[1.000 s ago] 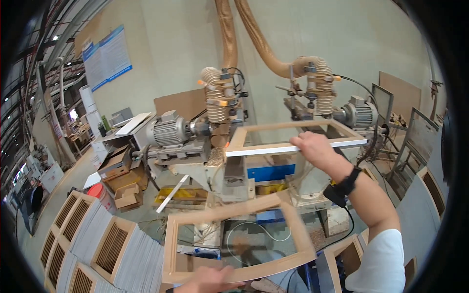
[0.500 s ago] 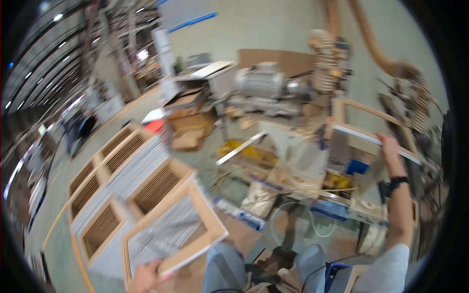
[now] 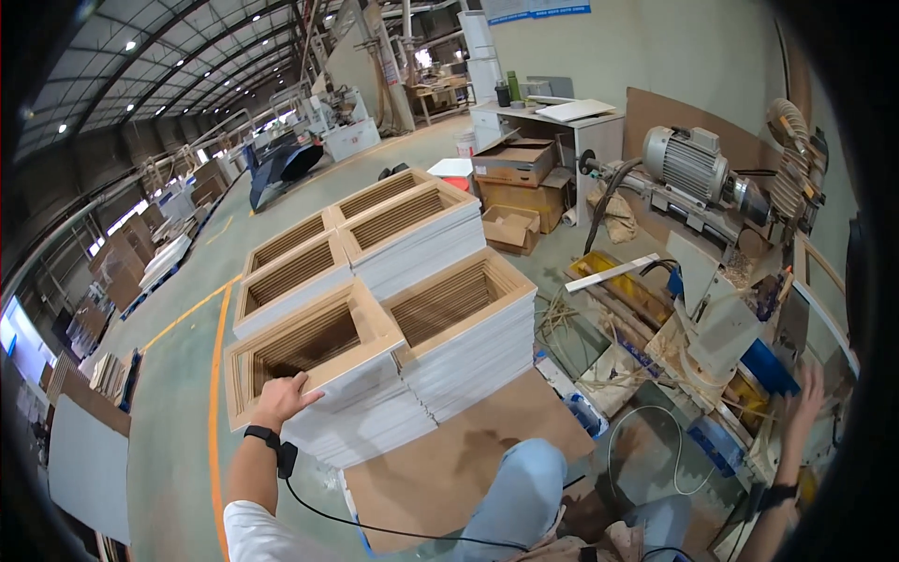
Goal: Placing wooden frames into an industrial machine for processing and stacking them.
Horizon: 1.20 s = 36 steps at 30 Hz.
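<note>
My left hand (image 3: 284,399) is curled over the near edge of a wooden frame (image 3: 379,330), a rectangular piece with pale bare faces and white sides. This frame lies on top of the near left stack, its outline slightly off the ones beneath. At the right, my right hand (image 3: 803,405) is raised with its fingers stretched out and nothing seen in them. Beyond it, a second white-edged frame (image 3: 826,317) leans at the machine by the picture's dark rim, apart from the hand.
Several frame stacks (image 3: 473,351) stand together on brown board (image 3: 468,468). Right of them are a motor-driven machine (image 3: 686,164), a white strip (image 3: 613,273), wood scraps and a looped pale hose (image 3: 646,409). Behind are cardboard boxes (image 3: 515,161) and a desk (image 3: 599,126). A cable runs from my left wrist.
The frame in my left hand has come down from a tilt to lie on the stack. My right hand has left the other frame and dropped lower. The view has swung left.
</note>
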Available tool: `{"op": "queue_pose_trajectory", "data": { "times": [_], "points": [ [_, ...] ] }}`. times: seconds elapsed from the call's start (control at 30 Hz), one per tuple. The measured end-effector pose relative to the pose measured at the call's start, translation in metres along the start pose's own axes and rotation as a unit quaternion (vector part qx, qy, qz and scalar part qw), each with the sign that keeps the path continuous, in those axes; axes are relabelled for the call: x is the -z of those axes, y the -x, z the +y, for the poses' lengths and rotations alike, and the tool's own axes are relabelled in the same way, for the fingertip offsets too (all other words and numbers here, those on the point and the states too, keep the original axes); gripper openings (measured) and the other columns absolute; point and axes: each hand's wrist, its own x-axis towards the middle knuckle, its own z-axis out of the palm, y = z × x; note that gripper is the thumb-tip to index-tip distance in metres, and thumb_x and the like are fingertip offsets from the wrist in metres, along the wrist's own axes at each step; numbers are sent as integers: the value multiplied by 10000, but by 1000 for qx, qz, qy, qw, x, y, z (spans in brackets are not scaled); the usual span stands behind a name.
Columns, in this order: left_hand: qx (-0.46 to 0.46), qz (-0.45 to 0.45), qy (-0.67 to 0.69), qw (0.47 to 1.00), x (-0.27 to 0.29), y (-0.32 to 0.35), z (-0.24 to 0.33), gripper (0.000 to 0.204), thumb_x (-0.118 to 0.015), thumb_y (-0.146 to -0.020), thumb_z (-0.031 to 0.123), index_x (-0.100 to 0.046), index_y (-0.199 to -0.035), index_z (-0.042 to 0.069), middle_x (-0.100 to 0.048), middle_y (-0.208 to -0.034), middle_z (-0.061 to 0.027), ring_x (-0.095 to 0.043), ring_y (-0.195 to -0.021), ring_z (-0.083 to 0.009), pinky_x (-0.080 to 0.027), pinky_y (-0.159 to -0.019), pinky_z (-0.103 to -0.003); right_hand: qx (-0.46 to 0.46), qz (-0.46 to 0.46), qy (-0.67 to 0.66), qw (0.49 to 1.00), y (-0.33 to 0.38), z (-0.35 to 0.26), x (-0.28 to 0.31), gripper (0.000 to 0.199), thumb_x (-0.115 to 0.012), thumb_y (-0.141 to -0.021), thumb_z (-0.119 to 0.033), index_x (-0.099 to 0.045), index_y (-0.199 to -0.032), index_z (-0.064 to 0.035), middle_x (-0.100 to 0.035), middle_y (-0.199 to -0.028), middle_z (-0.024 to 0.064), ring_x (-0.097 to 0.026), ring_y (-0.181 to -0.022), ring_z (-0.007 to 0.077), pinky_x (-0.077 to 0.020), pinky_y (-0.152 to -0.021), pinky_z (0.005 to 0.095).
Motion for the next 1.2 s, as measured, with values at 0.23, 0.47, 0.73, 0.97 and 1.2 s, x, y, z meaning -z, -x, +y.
{"op": "queue_pose_trajectory", "data": {
  "times": [0.23,0.47,0.73,0.97,1.2],
  "points": [
    [16,-60,-31,998,-53,-19,-50,509,-583,-801,510,-584,-1197,191,-521,-1035,-92,-503,-996,-277,-416,-838,-403,-222,-195,-47,954,153,4,49,515,-603,-820,19,-431,-1288,-110,-333,-1402,123,-296,-1319,312,-339,-1058,418],
    [103,-19,-63,992,-78,-43,-48,601,-716,-697,390,-533,-1246,228,-562,-1091,-107,-480,-1086,-288,-346,-939,-471,-373,-304,59,875,280,82,90,474,-660,-748,-19,-495,-1193,1,-419,-1320,182,-339,-1290,347,-354,-1007,433],
    [-61,89,210,972,-123,-143,104,762,-800,-592,98,-451,-1265,28,-439,-1228,-236,-440,-1134,-403,-369,-978,-442,-570,-650,175,471,633,148,91,954,-884,-517,-317,-408,-1264,37,-548,-1216,211,-547,-1127,311,-465,-944,379],
    [-572,132,359,726,204,-54,601,622,-748,-687,99,-487,-1248,36,-507,-1182,-174,-488,-1103,-348,-410,-937,-387,-678,-494,24,544,640,6,106,667,-846,-574,-261,-505,-1097,-29,-650,-1009,155,-616,-968,337,-500,-849,406],
    [-610,224,315,692,239,-63,890,647,-620,-803,460,-472,-1274,41,-486,-1264,-179,-466,-1167,-332,-397,-964,-414,-647,-261,75,713,472,61,253,158,-560,-691,-38,-634,-829,-26,-619,-803,260,-609,-834,418,-480,-747,481]
  ]
}}
